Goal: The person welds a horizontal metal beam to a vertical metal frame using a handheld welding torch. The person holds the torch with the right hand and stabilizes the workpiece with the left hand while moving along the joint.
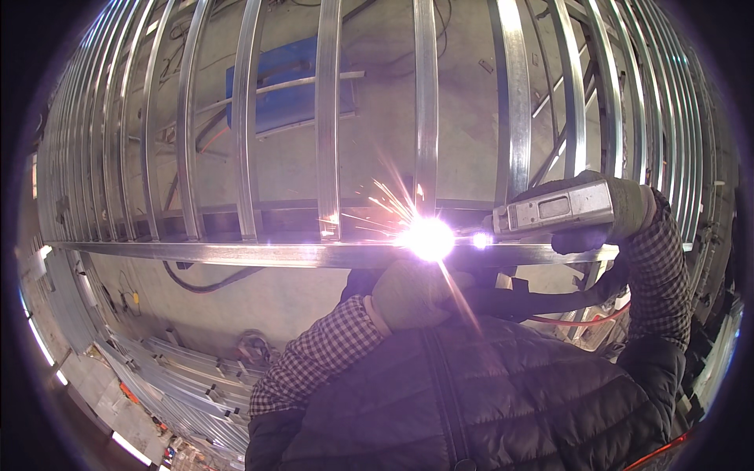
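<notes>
My right hand (631, 208), in a grey-green glove, grips a silver boxy welding torch (556, 209) held almost level. Its tip points left at a long metal rail (314, 254), where a blinding white-violet glow (429, 239) throws sparks up and to the left. The glow sits where an upright square metal bar (426, 133) meets the rail. Just below the glow is my gloved left hand (412, 297), close against the near side of the rail. Glare washes out its fingers, so their grip is hidden.
Parallel metal bars (328, 118) run away from the rail on both sides, forming a frame. Beyond them a blue panel (279, 90) lies on the grey floor. Stacked metal lengths (184, 377) lie at lower left. A red hose (581, 323) passes below my right forearm.
</notes>
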Motion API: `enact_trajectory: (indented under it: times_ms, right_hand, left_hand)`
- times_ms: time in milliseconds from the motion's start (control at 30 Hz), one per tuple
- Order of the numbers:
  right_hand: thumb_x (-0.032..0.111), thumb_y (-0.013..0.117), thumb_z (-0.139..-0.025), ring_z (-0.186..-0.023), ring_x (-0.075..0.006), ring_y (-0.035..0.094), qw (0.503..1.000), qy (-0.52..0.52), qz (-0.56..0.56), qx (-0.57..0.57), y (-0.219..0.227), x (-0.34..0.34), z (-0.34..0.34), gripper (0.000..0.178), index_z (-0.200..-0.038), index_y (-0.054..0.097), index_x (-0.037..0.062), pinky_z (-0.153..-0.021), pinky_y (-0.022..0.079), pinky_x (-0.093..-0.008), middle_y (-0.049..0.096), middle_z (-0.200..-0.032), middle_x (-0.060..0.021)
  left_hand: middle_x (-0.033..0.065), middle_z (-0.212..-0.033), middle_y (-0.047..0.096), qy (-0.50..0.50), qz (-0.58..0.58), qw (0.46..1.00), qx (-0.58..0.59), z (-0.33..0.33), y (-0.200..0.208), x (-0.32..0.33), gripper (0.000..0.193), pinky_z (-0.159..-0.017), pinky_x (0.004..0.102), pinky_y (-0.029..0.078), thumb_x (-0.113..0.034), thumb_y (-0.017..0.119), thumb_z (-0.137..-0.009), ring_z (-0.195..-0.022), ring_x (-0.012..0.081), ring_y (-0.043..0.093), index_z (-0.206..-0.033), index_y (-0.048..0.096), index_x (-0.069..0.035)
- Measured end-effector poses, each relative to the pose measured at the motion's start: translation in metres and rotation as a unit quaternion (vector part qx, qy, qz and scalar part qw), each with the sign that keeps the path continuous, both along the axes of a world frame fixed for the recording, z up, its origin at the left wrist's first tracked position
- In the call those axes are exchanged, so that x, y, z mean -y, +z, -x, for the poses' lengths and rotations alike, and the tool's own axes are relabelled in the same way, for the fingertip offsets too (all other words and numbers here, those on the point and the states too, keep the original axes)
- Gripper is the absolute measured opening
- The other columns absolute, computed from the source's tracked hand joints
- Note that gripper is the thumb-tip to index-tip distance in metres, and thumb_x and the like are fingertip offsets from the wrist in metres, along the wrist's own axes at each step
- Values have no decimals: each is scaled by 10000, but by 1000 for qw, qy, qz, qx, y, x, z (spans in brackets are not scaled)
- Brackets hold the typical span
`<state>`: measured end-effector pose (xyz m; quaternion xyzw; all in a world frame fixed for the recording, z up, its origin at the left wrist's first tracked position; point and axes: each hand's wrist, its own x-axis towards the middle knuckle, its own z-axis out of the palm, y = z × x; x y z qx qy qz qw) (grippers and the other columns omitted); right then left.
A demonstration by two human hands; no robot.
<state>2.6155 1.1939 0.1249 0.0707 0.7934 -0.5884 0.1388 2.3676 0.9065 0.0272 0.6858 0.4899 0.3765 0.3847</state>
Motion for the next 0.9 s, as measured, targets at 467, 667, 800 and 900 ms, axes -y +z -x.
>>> enact_trajectory:
  times_ms: [467, 667, 800, 900]
  right_hand:
    - [119, 880, -920, -1093, -273, 799, 997, -10, 51, 57, 5, -4, -7, 561, -1418, 678, -42, -916, 673, -372, 761, -1350, -205]
    - [132, 879, -924, -1073, -285, 803, 999, 20, -25, -8, -3, -4, -15, 541, -1400, 688, -42, -864, 680, -381, 763, -1336, -209]
    - [137, 875, -924, -984, -288, 801, 998, 20, -39, -37, -5, -1, -16, 517, -1374, 699, -47, -811, 673, -373, 776, -1270, -216]
    - [144, 861, -933, -932, -267, 790, 998, -12, -10, -65, 1, 2, -13, 519, -1375, 688, -66, -775, 663, -363, 782, -1213, -215]
  left_hand:
    - [68, -843, 736, -23, 63, 997, 27, 0, 0, 0, 259, -688, 434, 611, -260, 818, -818, -768, 277, 739, -1063, 776, -185]
    - [80, -912, 762, -35, 71, 997, 0, 2, 6, -2, 338, -732, 442, 620, -245, 819, -801, -833, 295, 756, -1131, 778, -185]
    - [88, -959, 780, -58, 81, 994, -40, 8, 14, -5, 392, -761, 447, 625, -235, 819, -789, -876, 307, 768, -1176, 779, -186]
    - [93, -994, 794, -74, 95, 990, -71, 9, 20, -11, 434, -783, 451, 630, -227, 820, -780, -909, 315, 777, -1211, 780, -186]
